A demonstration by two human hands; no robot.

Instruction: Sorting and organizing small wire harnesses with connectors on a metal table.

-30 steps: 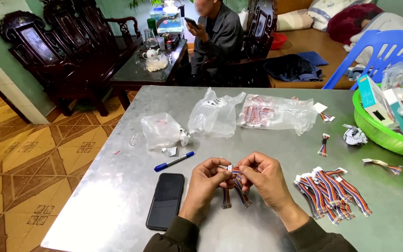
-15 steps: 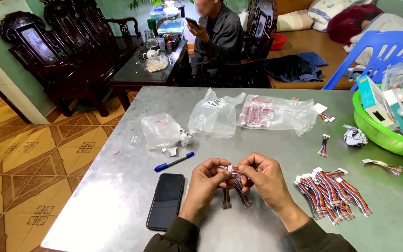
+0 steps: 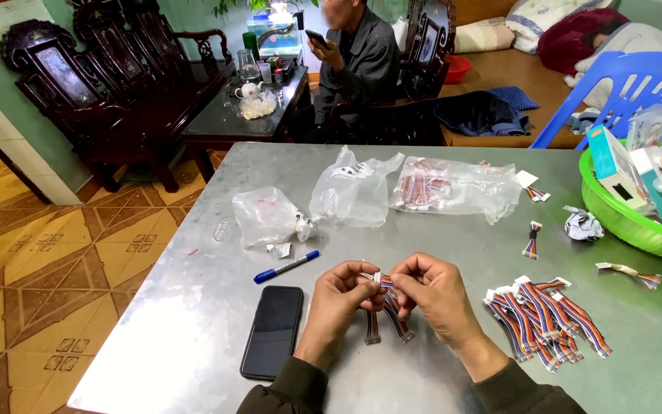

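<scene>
Striped multicolour ribbon cable [image 3: 387,307] with a white plug end sits between both hands above the steel table [image 3: 193,337], its long axis hanging down toward the wearer. Left hand [image 3: 340,299] and right hand [image 3: 432,295] both pinch its top end, equally near. Finished cable pile [image 3: 545,318] lies right; phone [image 3: 273,330] left.
</scene>
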